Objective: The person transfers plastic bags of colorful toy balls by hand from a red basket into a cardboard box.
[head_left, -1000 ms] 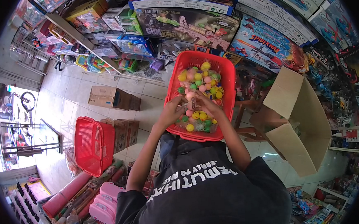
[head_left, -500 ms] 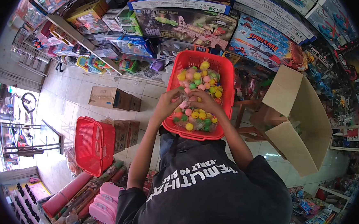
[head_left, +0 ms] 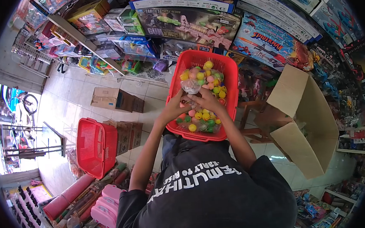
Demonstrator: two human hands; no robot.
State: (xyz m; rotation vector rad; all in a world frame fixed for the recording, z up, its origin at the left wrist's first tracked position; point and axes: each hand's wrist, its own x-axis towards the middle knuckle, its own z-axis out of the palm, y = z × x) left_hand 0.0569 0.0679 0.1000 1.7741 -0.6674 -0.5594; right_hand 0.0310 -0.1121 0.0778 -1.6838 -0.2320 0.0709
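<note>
Head view, looking down over the person's dark printed shirt: shelves of boxed toys [head_left: 185, 24] fill the far wall, with large flat boxes stacked along the top and right. To the right stands a big open cardboard box [head_left: 312, 118], its flaps up. Directly ahead of the person is a red basket [head_left: 232, 86], long and mesh-walled, heaped with small coloured balls [head_left: 205, 77] in yellow, pink and green. A second red basket [head_left: 94, 146] lies tipped on its side on the tiled floor [head_left: 68, 91] to the left, well apart from the first. Beyond it a smaller cardboard box [head_left: 114, 99] lies on the tiles.

Over the near half of the first basket, a clear plastic bag [head_left: 190, 86] stands up from between the two hands, just above the balls. The left hand [head_left: 174, 108] has its fingers clenched on the bag's lower end from the left side. The right hand [head_left: 207, 102] meets it from the right, fingers curled and grasping the same end, so the hands touch or nearly touch. What the bag contains is too small to tell.
</note>
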